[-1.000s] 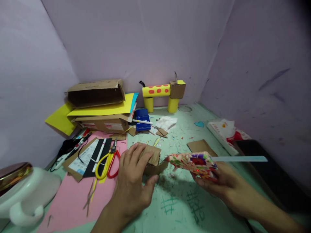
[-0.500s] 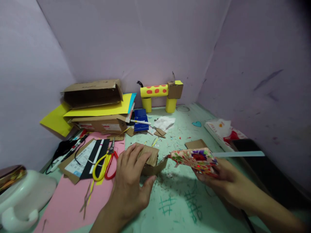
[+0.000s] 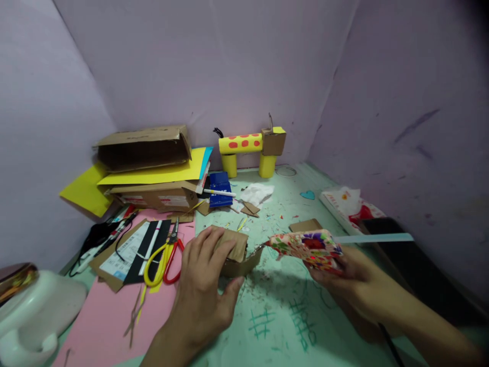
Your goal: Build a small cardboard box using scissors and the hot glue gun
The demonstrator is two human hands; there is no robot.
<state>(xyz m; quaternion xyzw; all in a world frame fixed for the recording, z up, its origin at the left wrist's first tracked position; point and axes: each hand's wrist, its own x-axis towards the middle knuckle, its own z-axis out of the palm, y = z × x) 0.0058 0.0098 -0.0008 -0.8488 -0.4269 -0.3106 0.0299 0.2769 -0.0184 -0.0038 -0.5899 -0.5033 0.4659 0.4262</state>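
Note:
My left hand point(image 3: 206, 285) is closed on a small cardboard box point(image 3: 235, 247), fingers over its top and thumb by the near side. A flap of the box sticks out to the right, with a shiny line along its top edge. In my right hand point(image 3: 344, 270) is a glue gun point(image 3: 301, 247) covered in a floral pattern, a small red light showing on its side. Its nozzle points left and meets the end of the flap, or nearly so. From the gun's back a long translucent glue stick point(image 3: 374, 238) juts out to the right.
Left of my hand, scissors point(image 3: 164, 260) lie over pink paper point(image 3: 103, 316). Cardboard boxes point(image 3: 153, 196) and yellow paper stand behind. A yellow spotted paper animal point(image 3: 244, 144) stands by the wall. A white mug point(image 3: 42, 306) sits at left, a dark slab point(image 3: 412, 265) at right.
The view has shifted slightly. The glue gun's nozzle has edged a little right along the flap, where the shiny line now shows more clearly. My left hand stays on the box.

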